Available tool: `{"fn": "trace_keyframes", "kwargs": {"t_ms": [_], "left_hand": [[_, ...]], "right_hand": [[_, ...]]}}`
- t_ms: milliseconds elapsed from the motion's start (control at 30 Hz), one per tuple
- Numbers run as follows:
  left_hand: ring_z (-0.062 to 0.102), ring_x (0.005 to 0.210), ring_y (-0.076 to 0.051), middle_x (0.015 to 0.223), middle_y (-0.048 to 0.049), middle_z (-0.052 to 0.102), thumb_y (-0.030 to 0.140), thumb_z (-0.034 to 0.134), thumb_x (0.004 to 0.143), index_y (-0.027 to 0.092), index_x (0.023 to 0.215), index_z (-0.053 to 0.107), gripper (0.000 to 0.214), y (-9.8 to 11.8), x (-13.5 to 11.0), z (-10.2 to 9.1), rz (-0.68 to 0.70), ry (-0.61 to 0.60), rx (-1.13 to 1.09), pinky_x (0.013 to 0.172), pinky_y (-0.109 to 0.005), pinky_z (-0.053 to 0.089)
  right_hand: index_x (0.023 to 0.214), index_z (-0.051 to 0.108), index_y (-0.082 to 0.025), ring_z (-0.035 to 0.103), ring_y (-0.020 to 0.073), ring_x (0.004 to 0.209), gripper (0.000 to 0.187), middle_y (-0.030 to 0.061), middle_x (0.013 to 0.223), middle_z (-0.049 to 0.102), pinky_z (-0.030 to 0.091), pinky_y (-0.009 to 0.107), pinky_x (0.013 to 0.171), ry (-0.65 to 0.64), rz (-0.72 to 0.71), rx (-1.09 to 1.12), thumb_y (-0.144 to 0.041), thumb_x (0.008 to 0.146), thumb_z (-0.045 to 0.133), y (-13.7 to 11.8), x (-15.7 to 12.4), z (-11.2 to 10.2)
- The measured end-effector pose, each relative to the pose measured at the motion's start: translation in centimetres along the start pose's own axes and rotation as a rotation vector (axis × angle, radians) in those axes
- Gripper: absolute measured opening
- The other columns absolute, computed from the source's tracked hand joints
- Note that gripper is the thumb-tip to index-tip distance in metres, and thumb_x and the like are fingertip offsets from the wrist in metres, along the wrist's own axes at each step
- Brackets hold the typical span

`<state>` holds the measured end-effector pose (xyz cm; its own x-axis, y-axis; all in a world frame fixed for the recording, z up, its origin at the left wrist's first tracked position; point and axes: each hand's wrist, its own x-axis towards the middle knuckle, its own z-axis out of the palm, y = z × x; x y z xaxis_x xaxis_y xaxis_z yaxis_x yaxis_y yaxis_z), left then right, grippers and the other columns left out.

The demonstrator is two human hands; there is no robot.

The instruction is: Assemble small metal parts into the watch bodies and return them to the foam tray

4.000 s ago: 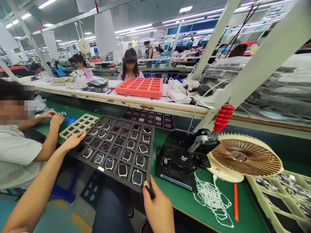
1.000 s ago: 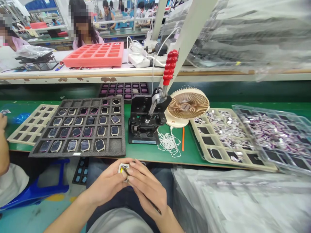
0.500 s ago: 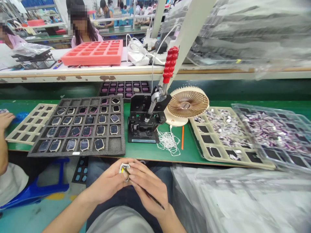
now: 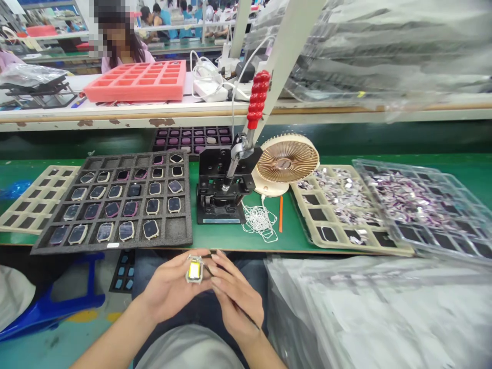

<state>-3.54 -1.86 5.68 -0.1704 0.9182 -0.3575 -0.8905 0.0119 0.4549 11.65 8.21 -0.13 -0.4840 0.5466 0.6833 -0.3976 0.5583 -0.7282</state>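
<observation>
Now the watch case (image 4: 194, 270) shows its yellow inside, pinched in L hand (image 4: 169, 289) fingertips over the lap; R hand (image 4: 234, 302) has slid off it, fingers bunched alongside, grip unclear

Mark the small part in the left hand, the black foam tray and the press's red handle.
small part (image 4: 194, 270), head view, its yellow middle.
black foam tray (image 4: 176, 229), head view, empty near-right cell.
red handle (image 4: 258, 100), head view, middle of the ribbed grip.

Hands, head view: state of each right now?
Left hand: closed, holding a small watch case with yellow inside.
Right hand: closed on a thin dark tool, fingertips beside the watch case.
</observation>
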Motion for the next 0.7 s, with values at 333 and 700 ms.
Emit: {"fn": "trace_keyframes", "kwargs": {"t_ms": [333,700], "left_hand": [[0.070,0.091,-0.026,0.142,-0.0262,0.066,0.023,0.068,0.099,0.018,0.138,0.069,0.040,-2.6,0.6,-0.8,-0.032,0.087,0.134,0.068,-0.034,0.045],[0.071,0.099,-0.026,0.109,-0.0163,0.074,0.020,0.074,0.094,0.011,0.126,0.077,0.034,-3.2,1.4,-2.0,-0.125,0.133,-0.015,0.087,-0.037,0.057]], "right_hand": [[0.113,0.082,-0.017,0.077,0.0282,0.109,0.032,0.0134,0.115,0.081,0.059,0.046,0.105,0.618,0.388,-0.633,-0.042,0.098,0.071,5.1,7.1,-8.5],[0.102,0.080,-0.018,0.077,0.0266,0.094,0.053,0.0110,0.099,0.083,0.059,0.037,0.091,0.404,0.718,-0.883,-0.055,0.105,0.043,4.7,7.6,-11.8]]}}
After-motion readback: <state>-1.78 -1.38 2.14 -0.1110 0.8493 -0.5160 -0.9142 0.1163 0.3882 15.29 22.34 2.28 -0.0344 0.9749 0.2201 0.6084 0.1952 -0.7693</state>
